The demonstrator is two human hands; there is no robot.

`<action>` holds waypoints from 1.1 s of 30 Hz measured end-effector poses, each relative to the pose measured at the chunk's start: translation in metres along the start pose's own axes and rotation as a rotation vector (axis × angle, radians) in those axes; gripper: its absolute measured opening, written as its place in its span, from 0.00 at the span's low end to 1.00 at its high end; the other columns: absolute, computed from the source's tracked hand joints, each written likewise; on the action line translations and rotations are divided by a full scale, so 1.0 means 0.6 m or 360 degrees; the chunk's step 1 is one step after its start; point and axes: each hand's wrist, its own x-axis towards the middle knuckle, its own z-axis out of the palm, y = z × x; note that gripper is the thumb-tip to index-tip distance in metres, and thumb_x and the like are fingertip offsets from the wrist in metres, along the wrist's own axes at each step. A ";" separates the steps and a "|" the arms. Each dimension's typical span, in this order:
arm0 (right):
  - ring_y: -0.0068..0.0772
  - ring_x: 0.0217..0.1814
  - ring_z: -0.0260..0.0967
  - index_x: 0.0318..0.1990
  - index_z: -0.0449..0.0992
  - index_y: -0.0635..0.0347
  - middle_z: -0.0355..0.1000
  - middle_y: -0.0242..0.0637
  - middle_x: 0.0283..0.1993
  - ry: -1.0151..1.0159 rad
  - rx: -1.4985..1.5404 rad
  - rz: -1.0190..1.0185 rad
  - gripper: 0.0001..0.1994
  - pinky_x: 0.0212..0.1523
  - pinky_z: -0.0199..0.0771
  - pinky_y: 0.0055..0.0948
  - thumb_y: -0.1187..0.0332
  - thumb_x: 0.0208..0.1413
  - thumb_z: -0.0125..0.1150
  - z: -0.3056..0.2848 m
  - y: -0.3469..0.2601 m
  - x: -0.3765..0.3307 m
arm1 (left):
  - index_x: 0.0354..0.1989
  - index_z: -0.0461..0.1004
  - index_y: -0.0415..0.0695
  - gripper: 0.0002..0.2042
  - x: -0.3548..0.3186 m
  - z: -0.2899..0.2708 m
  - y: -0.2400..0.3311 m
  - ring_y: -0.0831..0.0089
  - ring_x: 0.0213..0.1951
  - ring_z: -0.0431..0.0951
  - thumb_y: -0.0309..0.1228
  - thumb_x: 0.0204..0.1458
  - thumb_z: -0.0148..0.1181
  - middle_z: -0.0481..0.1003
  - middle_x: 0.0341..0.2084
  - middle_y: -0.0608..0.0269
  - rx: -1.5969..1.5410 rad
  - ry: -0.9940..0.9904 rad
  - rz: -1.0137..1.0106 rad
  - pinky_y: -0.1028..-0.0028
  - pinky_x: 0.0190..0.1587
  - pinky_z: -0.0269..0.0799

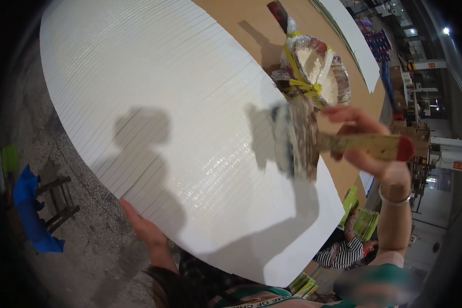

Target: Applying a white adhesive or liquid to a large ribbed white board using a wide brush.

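My right hand (363, 146), slightly blurred, is closed around the wooden handle of a wide brush (303, 141). The handle ends in a red tip, and the bristles are coated with whitish paste. Beneath the brush spreads a large white surface of sheets (190, 118) with many closely staggered edges; parts of it shine wet. At its near left edge rests my left hand (146, 228), fingers stretched along the rim and holding nothing visible. Beyond the brush stands a plastic-wrapped pan of cream paste (321, 74), tied with yellow string and with a dark handle.
A brown tabletop (246, 36) lies under the sheets and pan, with more white sheets (351, 38) at its far side. Left on the floor is a stool (59, 203) beside a blue cover (28, 210). Lower right, another person in stripes (339, 254) is near green stacks (364, 223).
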 end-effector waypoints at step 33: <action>0.26 0.24 0.76 0.27 0.79 0.69 0.75 0.39 0.21 0.0138 -0.0500 -0.0195 0.29 0.30 0.78 0.24 0.43 0.45 0.67 0.026 -0.008 0.145 | 0.67 0.46 0.38 0.35 0.000 0.001 0.001 0.61 0.64 0.54 0.55 0.62 0.37 0.52 0.64 0.50 0.0011 0.0070 0.0061 0.67 0.65 0.48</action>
